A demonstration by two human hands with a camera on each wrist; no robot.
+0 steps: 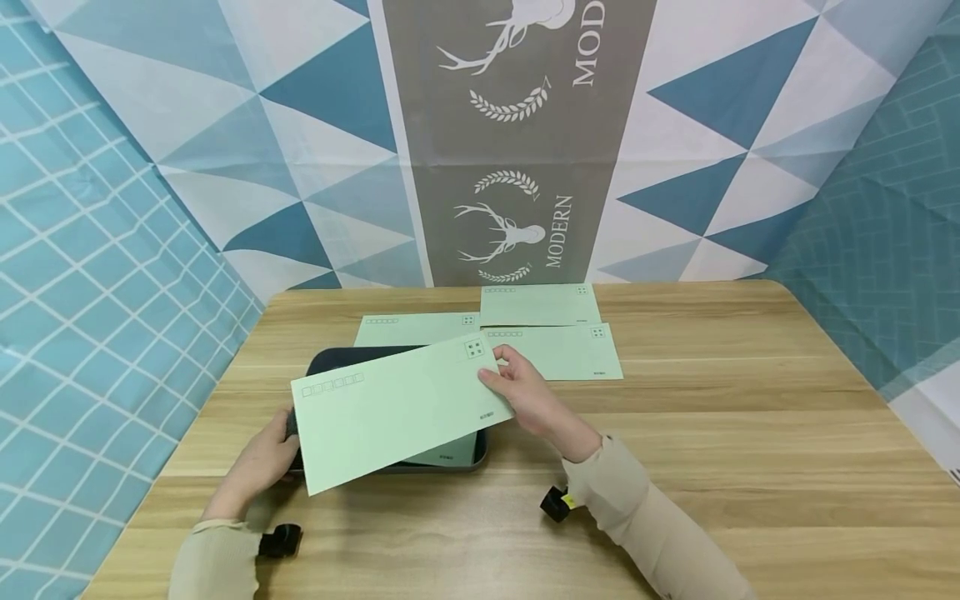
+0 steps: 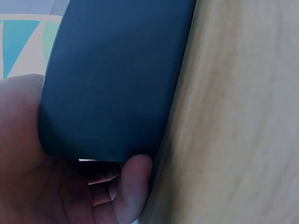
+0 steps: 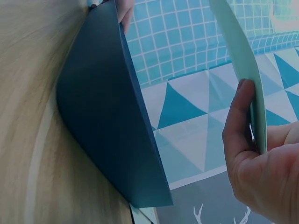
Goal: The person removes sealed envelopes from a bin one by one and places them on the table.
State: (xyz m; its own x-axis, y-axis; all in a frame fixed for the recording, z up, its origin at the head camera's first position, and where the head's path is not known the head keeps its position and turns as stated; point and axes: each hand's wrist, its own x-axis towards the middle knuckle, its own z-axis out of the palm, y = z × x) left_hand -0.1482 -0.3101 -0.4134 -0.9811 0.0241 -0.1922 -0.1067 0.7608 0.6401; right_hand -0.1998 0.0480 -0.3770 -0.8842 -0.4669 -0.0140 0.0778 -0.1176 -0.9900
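Observation:
My right hand (image 1: 532, 400) pinches the right end of a pale green envelope (image 1: 397, 412), thumb on its printed face and fingers behind. The envelope hangs tilted above a dark, shallow box (image 1: 341, 358) and hides most of it. Under the envelope's lower edge, part of another green envelope (image 1: 459, 454) shows inside the box. My left hand (image 1: 262, 454) holds the box's left end; in the left wrist view its fingers curl around the end of the dark box (image 2: 117, 84). The right wrist view has the held envelope (image 3: 247, 56) apart from the box wall (image 3: 103, 112).
Behind the box lie three more green envelopes on the wooden table (image 1: 712, 467): one at left (image 1: 412, 327), one at the back (image 1: 538, 306) and one at right (image 1: 573, 354). Patterned cloth (image 1: 337, 125) hangs along the table's far edge.

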